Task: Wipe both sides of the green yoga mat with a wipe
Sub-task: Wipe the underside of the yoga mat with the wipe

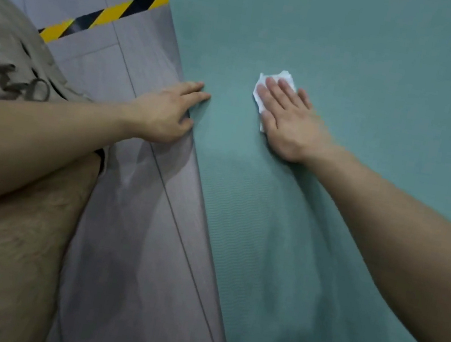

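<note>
The green yoga mat (pixel 381 77) lies spread flat on a grey plank floor (pixel 132 245) and fills the right side of the view, its long left edge running from the top centre down to the bottom. The right hand (pixel 288 118) lies palm down on the mat not far in from that edge, fingers straight and together, pressing a crumpled white wipe (pixel 287 77) against the surface; the wipe shows beyond the fingertips and beside the thumb. The left hand (pixel 165 111) rests at the mat's left edge, palm over the floor and straight fingers reaching onto the mat, grasping nothing that can be seen. A strip of yellow-and-black tape (pixel 104 15) crosses the floor and meets the mat's edge near its far corner
</note>
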Demonstrator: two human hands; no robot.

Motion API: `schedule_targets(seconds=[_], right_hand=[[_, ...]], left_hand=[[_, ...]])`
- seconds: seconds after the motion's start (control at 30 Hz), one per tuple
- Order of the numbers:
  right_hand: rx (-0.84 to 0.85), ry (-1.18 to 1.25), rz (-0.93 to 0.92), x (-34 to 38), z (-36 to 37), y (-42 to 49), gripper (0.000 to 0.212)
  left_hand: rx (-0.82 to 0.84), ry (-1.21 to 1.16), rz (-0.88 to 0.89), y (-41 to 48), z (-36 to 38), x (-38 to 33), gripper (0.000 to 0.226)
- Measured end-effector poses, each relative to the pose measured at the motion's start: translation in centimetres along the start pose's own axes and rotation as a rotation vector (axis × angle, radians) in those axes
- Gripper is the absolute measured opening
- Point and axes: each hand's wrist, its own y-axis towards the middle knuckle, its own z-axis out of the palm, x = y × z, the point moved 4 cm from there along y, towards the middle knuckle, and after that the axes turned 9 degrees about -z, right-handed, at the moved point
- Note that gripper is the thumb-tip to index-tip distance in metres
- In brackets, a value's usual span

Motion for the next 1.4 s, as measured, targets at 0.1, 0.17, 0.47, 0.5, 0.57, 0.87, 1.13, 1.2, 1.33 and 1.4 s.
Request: schedule_targets(seconds=[0.1, 0.17, 0.47, 0.5, 0.57, 0.87, 1.13, 1.2, 1.33, 1.4], right_hand=[[-0.058, -0.007, 0.016, 4.4, 1.0, -1.2, 0.063], [-0.075, -0.028, -0.187, 9.1, 2.4, -5.2, 0.065], [-0.023, 0.026, -0.069, 11.3, 3.1, 2.1, 0.062], [-0.039, 0.019, -0.048, 11.6, 3.3, 1.9, 0.063], [-0.101, 0.003, -0.086, 12.9, 3.7, -1.7, 0.063], [-0.098, 0.016, -0.085, 14.3, 3.7, 3.0, 0.061], [-0.155, 0.001, -0.085, 14.3, 4.6, -7.2, 0.061], [-0.140, -0.010, -0.096, 14.1, 4.8, -9.2, 0.062], [-0.156, 0.013, -0.056, 13.2, 4.2, 0.1, 0.061], [-0.109, 0.069, 0.002, 11.7, 3.6, 5.7, 0.061]], left_hand=[[-0.016, 0.016, -0.015, 0.7, -0.1, 0.0, 0.077], [-0.046, 0.052, -0.051, 0.9, -0.4, 0.5, 0.083], [-0.009, -0.028, -0.106, 0.9, -2.3, 1.8, 0.067], [-0.017, -0.009, -0.113, 0.8, -2.3, 1.9, 0.069], [-0.005, 0.013, -0.108, 0.6, -2.3, 2.2, 0.075], [-0.034, -0.025, -0.111, 0.8, -2.5, 2.5, 0.074], [-0.024, -0.036, -0.123, 1.7, -2.4, 3.5, 0.082], [-0.011, -0.036, -0.125, 1.9, -2.2, 3.6, 0.084], [-0.029, 0.028, -0.125, 1.8, -1.8, 3.8, 0.083], [-0.045, 0.069, -0.108, 1.8, -1.9, 3.3, 0.082]])
